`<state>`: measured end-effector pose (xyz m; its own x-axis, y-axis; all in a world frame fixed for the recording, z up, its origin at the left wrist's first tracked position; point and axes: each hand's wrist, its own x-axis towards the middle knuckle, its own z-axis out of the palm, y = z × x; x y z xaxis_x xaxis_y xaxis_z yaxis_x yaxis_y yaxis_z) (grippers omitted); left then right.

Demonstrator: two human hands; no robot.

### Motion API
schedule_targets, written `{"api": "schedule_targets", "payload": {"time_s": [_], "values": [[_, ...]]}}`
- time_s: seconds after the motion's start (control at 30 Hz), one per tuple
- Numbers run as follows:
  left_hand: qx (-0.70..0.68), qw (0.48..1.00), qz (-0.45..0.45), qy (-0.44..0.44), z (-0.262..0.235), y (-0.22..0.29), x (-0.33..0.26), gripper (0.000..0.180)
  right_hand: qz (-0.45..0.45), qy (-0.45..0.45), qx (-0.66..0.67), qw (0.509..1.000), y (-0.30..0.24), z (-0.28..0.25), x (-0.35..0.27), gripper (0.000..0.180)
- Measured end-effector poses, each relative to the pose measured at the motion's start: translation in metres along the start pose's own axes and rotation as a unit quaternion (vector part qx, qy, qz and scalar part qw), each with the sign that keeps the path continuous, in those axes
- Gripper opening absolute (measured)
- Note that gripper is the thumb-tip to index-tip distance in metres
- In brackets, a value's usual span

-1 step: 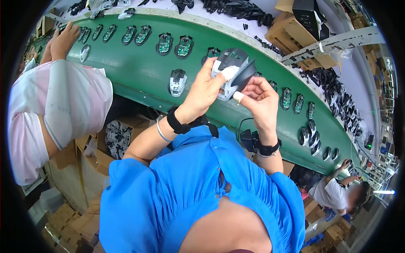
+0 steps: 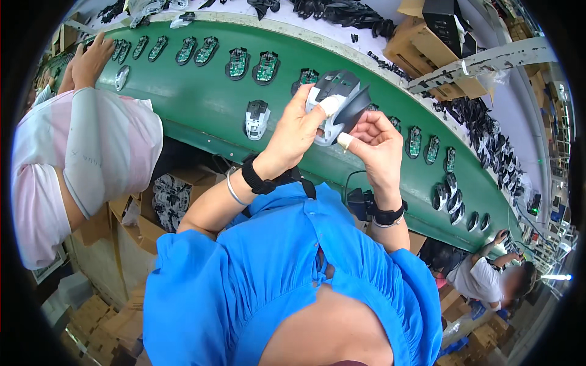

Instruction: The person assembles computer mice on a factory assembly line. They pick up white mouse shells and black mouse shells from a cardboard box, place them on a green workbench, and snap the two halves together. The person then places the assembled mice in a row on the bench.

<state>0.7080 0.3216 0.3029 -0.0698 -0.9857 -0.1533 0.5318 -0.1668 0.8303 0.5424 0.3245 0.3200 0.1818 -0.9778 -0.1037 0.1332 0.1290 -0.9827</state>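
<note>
Above the green work surface, my left hand (image 2: 292,135) is closed round a grey and white computer mouse shell (image 2: 334,86), its white-covered thumb pressed on the shell. A dark curved side panel (image 2: 355,111) stands out from the shell's right side. My right hand (image 2: 379,149) has its fingers curled at the panel's lower end, with the white-covered thumb near the shell's bottom edge; the exact contact is partly hidden. Left of my hands, another grey and white mouse shell (image 2: 257,119) lies by itself on the green surface. Behind the held shell sits a mouse base with a green circuit board (image 2: 306,78).
Several mouse bases with circuit boards (image 2: 266,67) line the green conveyor belt (image 2: 201,97). Dark shells (image 2: 455,201) cluster at the right. Beyond the belt are black parts (image 2: 345,18), a cardboard box (image 2: 421,49) and a metal bar (image 2: 482,66). A co-worker's arm (image 2: 91,67) reaches in at left.
</note>
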Motion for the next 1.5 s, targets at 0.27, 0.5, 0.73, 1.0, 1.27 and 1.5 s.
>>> {"api": "schedule_targets", "payload": {"time_s": [0.27, 0.5, 0.73, 1.0, 1.27, 1.5], "values": [[-0.017, 0.997, 0.002, -0.078, -0.002, 0.006, -0.010, 0.044, 0.039, -0.077, 0.095, 0.992, 0.001, 0.002, -0.001, 0.026], [0.126, 0.989, 0.018, -0.070, 0.002, 0.020, -0.033, 0.069, -0.002, -0.095, -0.045, 0.994, -0.017, 0.014, -0.023, 0.018], [0.243, 0.966, 0.038, -0.084, -0.017, 0.018, -0.031, 0.071, 0.023, -0.133, -0.010, 0.991, -0.002, -0.013, -0.017, 0.056], [0.410, 0.893, 0.112, -0.146, -0.010, 0.035, -0.060, 0.071, -0.042, -0.233, -0.137, 0.962, -0.048, 0.004, -0.023, 0.078], [0.441, 0.869, 0.033, -0.222, -0.041, 0.033, -0.017, 0.083, -0.099, -0.111, -0.241, 0.959, -0.002, 0.013, 0.001, 0.065], [-0.346, 0.875, -0.317, -0.122, -0.082, -0.014, 0.006, 0.067, -0.374, -0.142, -0.458, 0.794, 0.024, 0.029, 0.044, 0.066]]}}
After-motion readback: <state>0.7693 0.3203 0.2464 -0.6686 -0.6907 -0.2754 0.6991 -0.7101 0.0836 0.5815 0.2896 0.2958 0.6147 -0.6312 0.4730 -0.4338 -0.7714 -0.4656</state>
